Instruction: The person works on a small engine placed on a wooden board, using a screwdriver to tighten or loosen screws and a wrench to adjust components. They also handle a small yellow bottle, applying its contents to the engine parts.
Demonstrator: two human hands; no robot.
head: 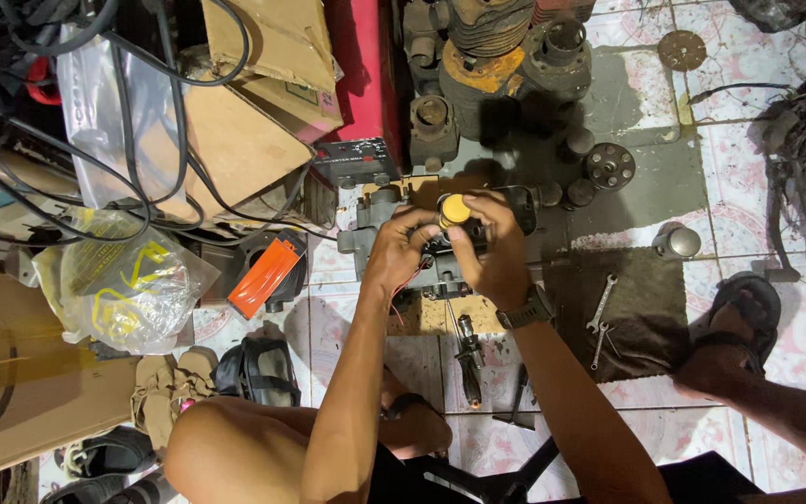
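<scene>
While a clear plastic bag [128,285] with yellow-printed contents lies on the tiled floor [748,168] at the left, beside cardboard boxes [254,103] whose insides are hidden, both hands work close together over a grey metal engine part [370,233] set on the floor ahead of the person. The left hand [401,245] curls around the part's near side, fingers bent and closed against it. The right hand [492,257], with a dark watch [526,310] on its wrist, pinches a small tool with a round yellow cap [455,210] between thumb and fingers, the cap sitting just above the part, between the two hands. Two spanners [601,317] lie side by side on a dark mat [646,299] to the right, near a sandalled foot [734,331]. A black-handled tool [468,359] rests on the floor under the forearms. Several cylindrical engine pieces [487,47] stand beyond the hands, and an orange packet [263,277] lies left of the part.
</scene>
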